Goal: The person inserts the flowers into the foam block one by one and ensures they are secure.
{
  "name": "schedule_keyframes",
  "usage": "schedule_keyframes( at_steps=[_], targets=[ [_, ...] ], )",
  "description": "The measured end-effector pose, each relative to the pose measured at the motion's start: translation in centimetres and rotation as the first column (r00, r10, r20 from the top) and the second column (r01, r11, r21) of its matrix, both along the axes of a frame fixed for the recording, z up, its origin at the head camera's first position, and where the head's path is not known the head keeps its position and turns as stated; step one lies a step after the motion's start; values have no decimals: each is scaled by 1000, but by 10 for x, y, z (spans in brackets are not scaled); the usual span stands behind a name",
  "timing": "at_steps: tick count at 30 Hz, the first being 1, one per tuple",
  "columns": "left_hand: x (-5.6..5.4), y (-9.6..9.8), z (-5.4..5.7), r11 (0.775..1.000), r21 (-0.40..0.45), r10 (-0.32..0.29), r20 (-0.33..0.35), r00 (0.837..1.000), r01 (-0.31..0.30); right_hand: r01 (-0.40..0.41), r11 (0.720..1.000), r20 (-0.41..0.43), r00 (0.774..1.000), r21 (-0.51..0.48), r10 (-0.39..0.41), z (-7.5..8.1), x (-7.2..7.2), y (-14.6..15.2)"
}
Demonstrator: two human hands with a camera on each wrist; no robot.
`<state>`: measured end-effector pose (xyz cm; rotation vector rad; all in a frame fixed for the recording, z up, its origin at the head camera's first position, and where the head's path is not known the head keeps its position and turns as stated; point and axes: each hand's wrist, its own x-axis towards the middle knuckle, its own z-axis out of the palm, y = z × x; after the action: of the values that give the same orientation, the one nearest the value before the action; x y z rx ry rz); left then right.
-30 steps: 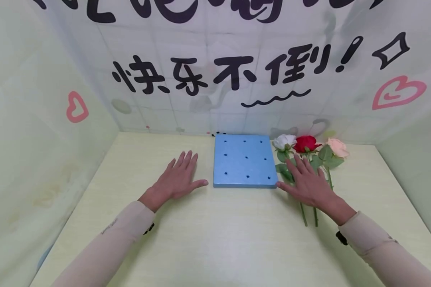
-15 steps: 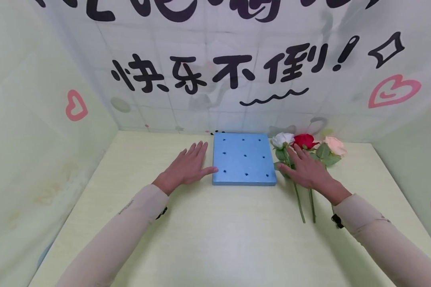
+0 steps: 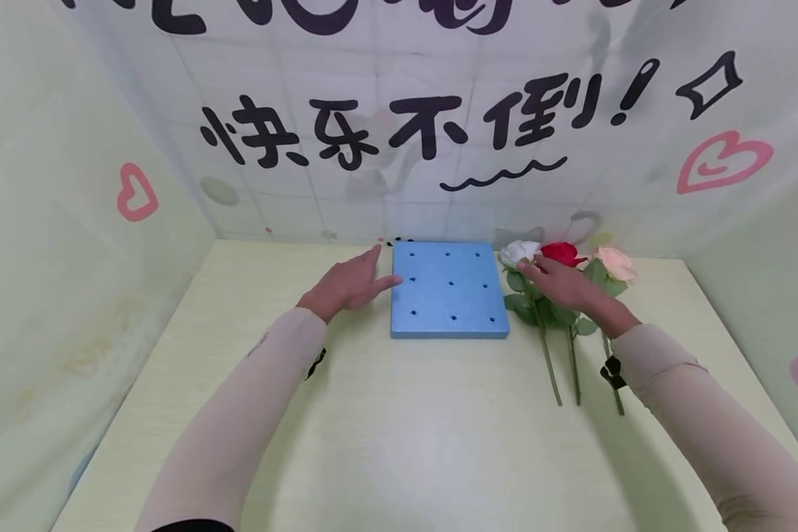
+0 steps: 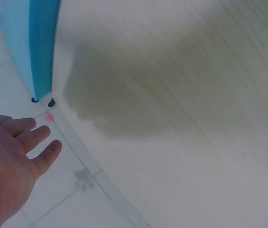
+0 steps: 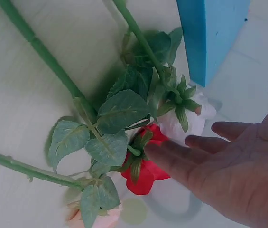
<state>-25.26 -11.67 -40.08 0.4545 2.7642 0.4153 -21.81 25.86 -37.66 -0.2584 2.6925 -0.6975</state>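
Hanging beside the blue block [image 3: 432, 299], the left hand [image 3: 351, 284] has loose, nearly straight fingers, and its thumb sticks out toward the block. You can't tell if the thumb touches it. The block sits flat on the pale table [image 3: 399, 428], close to the back wall [image 3: 346, 214], and it has 9 little holes on top, in 3 rows of 3.

To its right, 3 roses lie side by side. The white rose [image 3: 519, 250] is nearest the block, the red rose [image 3: 561, 253] is in the middle, and the pink rose [image 3: 615, 263] is farthest away. Their flowers are by the wall, and their green stems [image 3: 574, 369] point away from it. Green leaves [image 3: 522, 309] grow just below the flowers.

The right hand [image 3: 564, 284] is over the white and red roses, with its fingers loose and stretched out. You can't tell if a fingertip touches the red rose. Pale sleeves [image 3: 239, 414] cover the 2 arms. Big black writing [image 3: 428, 125] is on the wall, above a wavy line [image 3: 503, 176].
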Motion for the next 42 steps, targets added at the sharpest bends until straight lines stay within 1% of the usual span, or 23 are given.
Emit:
schedule_keyframes(
  at_steps=[3,5,7,9,11,12,14,15,17,19,21,22,23,25,27,32,34,37,40,42],
  targets=[
    [-6,0,1,999,26,31,30,999,-32,30,998,65,998,-60,-26,1,-8,3],
    [-8,0,3,996,59,58,61,996,-62,81,988,131,989,-130,-64,3,-14,5],
    [-8,0,5,989,99,97,101,990,-107,151,971,195,974,-185,-114,3,-18,7],
    [-9,-1,6,978,143,136,137,981,-155,233,948,259,950,-219,-173,4,-22,8],
    [-9,-1,5,954,196,185,204,961,-226,291,928,303,928,-233,-215,5,-24,9],
    [-10,-1,5,937,223,212,246,946,-268,315,919,318,919,-238,-233,6,-24,10],
    [-10,-1,4,892,280,254,337,907,-354,350,904,341,904,-246,-257,6,-25,11],
    [-11,-1,4,863,305,273,387,881,-402,356,900,349,901,-250,-259,6,-25,11],
    [-12,-2,4,799,343,302,481,823,-493,365,896,351,897,-253,-267,6,-26,11],
    [-12,-2,5,751,364,303,550,778,-551,371,896,354,894,-242,-275,5,-27,11],
    [-12,-2,5,716,375,294,603,742,-589,373,899,360,891,-229,-278,3,-29,12],
    [-12,-1,5,703,379,284,626,726,-602,378,899,365,887,-221,-283,1,-30,12],
    [-12,0,5,694,380,275,645,713,-612,382,899,372,883,-216,-286,-1,-31,13],
    [-11,4,4,682,383,262,668,697,-623,391,898,389,873,-202,-293,-6,-34,14],
    [-11,8,3,673,382,260,679,686,-633,402,893,404,865,-202,-298,-10,-35,14],
    [-9,16,-3,678,357,288,676,679,-643,428,880,411,854,-207,-318,-20,-35,10],
    [-8,18,-5,685,342,304,669,678,-644,438,875,409,851,-207,-329,-23,-34,7],
    [-8,21,-7,688,324,330,656,678,-649,450,872,409,845,-195,-345,-26,-34,4],
    [-7,25,-10,682,326,348,642,683,-654,461,870,414,836,-177,-359,-29,-36,2],
    [-6,28,-11,671,338,354,636,686,-660,475,864,412,829,-165,-377,-31,-37,1]
  ],
)
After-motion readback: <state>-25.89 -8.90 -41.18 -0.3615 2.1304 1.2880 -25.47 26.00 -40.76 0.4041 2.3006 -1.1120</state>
